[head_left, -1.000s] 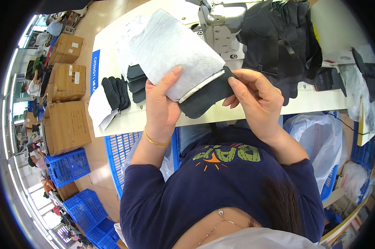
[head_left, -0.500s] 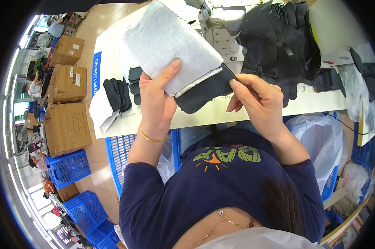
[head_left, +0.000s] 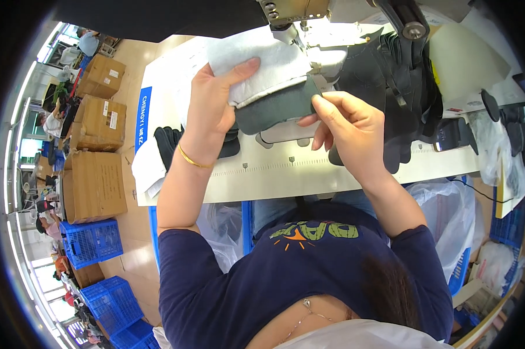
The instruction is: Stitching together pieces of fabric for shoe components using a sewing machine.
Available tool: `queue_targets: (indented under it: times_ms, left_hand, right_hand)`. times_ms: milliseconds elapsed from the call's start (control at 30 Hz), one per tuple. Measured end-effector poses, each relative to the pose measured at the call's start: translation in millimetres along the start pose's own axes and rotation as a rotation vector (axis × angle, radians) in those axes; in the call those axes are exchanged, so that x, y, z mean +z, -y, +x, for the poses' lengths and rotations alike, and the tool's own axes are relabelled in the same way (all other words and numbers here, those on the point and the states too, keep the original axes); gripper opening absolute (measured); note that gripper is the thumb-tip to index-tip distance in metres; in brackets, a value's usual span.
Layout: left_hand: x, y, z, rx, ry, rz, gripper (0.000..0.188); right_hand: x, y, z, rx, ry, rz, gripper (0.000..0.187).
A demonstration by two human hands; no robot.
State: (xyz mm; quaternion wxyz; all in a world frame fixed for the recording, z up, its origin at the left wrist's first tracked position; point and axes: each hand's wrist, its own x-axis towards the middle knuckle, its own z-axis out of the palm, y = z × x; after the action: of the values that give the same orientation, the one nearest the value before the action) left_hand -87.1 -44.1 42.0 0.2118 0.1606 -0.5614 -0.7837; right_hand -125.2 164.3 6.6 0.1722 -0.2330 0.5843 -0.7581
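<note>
My left hand [head_left: 216, 96] grips a white felt-like fabric piece [head_left: 268, 55], its thumb lying on top and the other fingers hidden beneath. Along the near edge of the white fabric, a dark piece with rounded corners [head_left: 277, 107] sticks out toward me. My right hand [head_left: 352, 125] pinches the right end of this dark piece between thumb and forefinger. Both pieces are held up over the white table [head_left: 227, 181], close in front of the sewing machine [head_left: 288, 32].
A pile of black cut pieces [head_left: 384, 81] lies right of the machine. Small black pieces [head_left: 166, 145] and white fabric [head_left: 148, 163] sit at the table's left. Blue crates [head_left: 93, 241] and cardboard boxes [head_left: 99, 180] stand on the floor. Clear plastic [head_left: 440, 209] hangs below the table.
Both hands have moved away from me, toward the machine, with the white fabric and dark piece. The white fabric now lies flatter. The view has shifted, bringing the machine's upper parts into sight.
</note>
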Motion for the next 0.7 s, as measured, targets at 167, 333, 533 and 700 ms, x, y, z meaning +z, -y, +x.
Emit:
queue_targets:
  times_ms: [167, 333, 533, 700]
  left_hand:
    - [-5.1, -15.0, 26.7, -0.015, 0.068, 0.142, 0.028]
    - [-3.2, -20.1, 39.7, -0.035, 0.097, 0.102, 0.026]
    - [-9.1, -7.1, 44.1, -0.021, 0.1, 0.128, 0.027]
    - [-5.9, -14.6, 50.5, -0.076, 0.158, 0.145, 0.026]
  right_hand:
    - [8.5, 6.4, 17.1, 0.011, -0.017, 0.101, 0.019]
    - [13.0, 8.3, 23.5, -0.062, -0.051, 0.144, 0.02]
    - [12.1, 8.6, 22.7, -0.02, -0.05, 0.146, 0.021]
    - [12.7, 7.5, 28.3, -0.026, -0.06, 0.171, 0.022]
